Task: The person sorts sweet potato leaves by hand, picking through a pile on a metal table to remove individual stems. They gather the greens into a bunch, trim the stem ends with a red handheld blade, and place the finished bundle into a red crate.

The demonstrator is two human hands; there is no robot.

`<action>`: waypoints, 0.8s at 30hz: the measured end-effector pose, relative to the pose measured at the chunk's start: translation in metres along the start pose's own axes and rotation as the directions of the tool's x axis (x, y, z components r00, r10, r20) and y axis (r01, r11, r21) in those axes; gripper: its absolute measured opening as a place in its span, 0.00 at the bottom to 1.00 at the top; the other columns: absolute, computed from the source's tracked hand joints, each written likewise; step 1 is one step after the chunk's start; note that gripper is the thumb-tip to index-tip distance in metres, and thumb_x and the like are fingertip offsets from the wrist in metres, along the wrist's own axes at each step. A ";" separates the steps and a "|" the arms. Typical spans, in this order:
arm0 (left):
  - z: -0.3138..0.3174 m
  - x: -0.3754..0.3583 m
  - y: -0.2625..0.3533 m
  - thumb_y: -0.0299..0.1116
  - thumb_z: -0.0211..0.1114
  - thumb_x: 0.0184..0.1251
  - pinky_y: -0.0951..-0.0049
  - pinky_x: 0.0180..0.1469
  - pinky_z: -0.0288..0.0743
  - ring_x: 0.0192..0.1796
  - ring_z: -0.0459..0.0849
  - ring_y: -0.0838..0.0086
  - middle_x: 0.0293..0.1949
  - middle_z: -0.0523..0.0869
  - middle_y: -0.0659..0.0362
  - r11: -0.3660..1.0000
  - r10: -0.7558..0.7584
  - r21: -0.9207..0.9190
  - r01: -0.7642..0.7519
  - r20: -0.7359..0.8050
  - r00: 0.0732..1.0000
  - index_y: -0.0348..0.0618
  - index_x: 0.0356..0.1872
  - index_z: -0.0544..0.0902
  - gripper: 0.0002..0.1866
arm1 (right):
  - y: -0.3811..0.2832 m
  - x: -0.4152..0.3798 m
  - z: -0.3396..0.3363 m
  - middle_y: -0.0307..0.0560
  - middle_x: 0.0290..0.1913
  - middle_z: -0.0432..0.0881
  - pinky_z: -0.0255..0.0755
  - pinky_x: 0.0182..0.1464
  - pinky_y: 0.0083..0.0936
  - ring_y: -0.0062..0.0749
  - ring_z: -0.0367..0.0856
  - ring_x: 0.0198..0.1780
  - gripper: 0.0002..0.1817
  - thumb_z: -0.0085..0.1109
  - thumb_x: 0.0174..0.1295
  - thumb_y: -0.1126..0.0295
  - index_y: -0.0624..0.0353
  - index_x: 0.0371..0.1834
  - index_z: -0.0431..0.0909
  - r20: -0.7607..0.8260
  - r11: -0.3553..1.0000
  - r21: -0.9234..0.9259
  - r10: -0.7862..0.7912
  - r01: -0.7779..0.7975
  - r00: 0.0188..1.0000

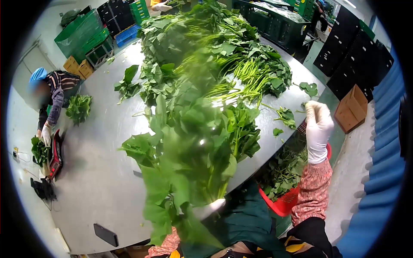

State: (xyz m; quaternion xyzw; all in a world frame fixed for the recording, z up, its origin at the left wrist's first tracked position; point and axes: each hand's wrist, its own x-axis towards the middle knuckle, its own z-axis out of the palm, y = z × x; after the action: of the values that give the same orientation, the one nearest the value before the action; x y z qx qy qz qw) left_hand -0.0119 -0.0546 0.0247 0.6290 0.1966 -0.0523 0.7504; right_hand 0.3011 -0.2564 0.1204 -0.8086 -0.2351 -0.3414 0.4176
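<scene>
A big bunch of leafy greens [185, 155] rises in front of me, its nearest leaves blurred. My left hand [208, 209], in a white glove, is closed around the stems low in the bunch; leaves cover most of that hand. Out to the right, over the table's edge, my gloved right hand [319, 127] has its fingers drawn together. A bit of green shows at its fingertips, too small to name. Below that hand sits a red basket [284, 208] with loose leaves and stems in it. Behind the bunch lies a large heap of stemmed greens [258, 64].
The metal table [94, 172] carries loose leaves [286, 116] near its right edge and a phone [106, 234] at front left. On the left, a person [60, 94] handles greens by a red scale [56, 155]. A cardboard box [350, 109] stands right, before black crates [355, 51].
</scene>
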 end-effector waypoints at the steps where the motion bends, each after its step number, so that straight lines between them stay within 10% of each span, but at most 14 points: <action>1: -0.001 0.001 0.001 0.28 0.67 0.68 0.73 0.45 0.77 0.41 0.82 0.74 0.38 0.85 0.60 0.999 0.012 0.039 -0.012 0.002 1.000 0.38 0.45 0.82 0.09 | 0.009 -0.005 -0.002 0.48 0.34 0.84 0.77 0.40 0.25 0.34 0.83 0.34 0.02 0.64 0.63 0.79 0.63 0.38 0.81 0.105 0.998 -0.039 -0.040 0.045 0.994; 4: -0.007 -0.001 -0.003 0.29 0.68 0.67 0.74 0.44 0.76 0.40 0.82 0.74 0.36 0.84 0.59 0.990 0.113 0.097 -0.104 -0.089 0.990 0.37 0.45 0.81 0.10 | 0.039 -0.023 -0.011 0.51 0.43 0.82 0.78 0.46 0.32 0.44 0.84 0.44 0.21 0.60 0.60 0.78 0.57 0.58 0.77 0.461 0.952 -0.144 -0.178 0.271 0.870; 7: -0.015 -0.003 0.006 0.28 0.67 0.64 0.70 0.41 0.74 0.36 0.80 0.69 0.32 0.81 0.56 0.922 0.042 -0.372 -0.103 -0.167 0.985 0.36 0.45 0.78 0.11 | 0.050 -0.036 -0.017 0.49 0.42 0.80 0.77 0.43 0.37 0.45 0.82 0.41 0.39 0.66 0.54 0.75 0.46 0.73 0.66 0.723 0.881 -0.328 0.003 0.340 0.691; 12: -0.057 -0.004 0.004 0.23 0.63 0.66 0.60 0.51 0.76 0.35 0.78 0.66 0.30 0.79 0.58 0.638 0.305 -0.603 -0.479 -0.374 0.876 0.39 0.47 0.76 0.11 | 0.040 -0.037 0.037 0.46 0.33 0.80 0.77 0.39 0.36 0.45 0.82 0.36 0.18 0.65 0.58 0.70 0.49 0.53 0.81 0.639 0.921 -0.195 -0.141 0.336 0.756; 20: -0.057 -0.005 0.011 0.19 0.62 0.61 0.67 0.41 0.73 0.33 0.77 0.65 0.27 0.76 0.56 0.621 0.177 -0.616 -0.485 -0.493 0.852 0.37 0.43 0.76 0.10 | 0.054 -0.011 0.220 0.46 0.51 0.82 0.67 0.61 0.42 0.45 0.77 0.55 0.22 0.63 0.55 0.71 0.55 0.56 0.78 0.382 0.837 -0.212 -0.405 0.505 0.831; 24: -0.059 -0.005 0.010 0.18 0.60 0.61 0.68 0.40 0.72 0.32 0.77 0.65 0.26 0.76 0.56 0.629 0.134 -0.620 -0.470 -0.509 0.850 0.36 0.42 0.75 0.10 | 0.085 -0.005 0.257 0.45 0.40 0.81 0.70 0.55 0.40 0.45 0.79 0.48 0.13 0.62 0.56 0.70 0.49 0.46 0.81 0.544 0.771 -0.238 -0.398 0.591 0.739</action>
State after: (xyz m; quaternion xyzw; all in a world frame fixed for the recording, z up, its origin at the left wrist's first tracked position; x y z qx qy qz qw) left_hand -0.0272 0.0038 0.0276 0.3001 0.2443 0.2947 0.8737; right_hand 0.4456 -0.0884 -0.0349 -0.8380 -0.4641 -0.2789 0.0681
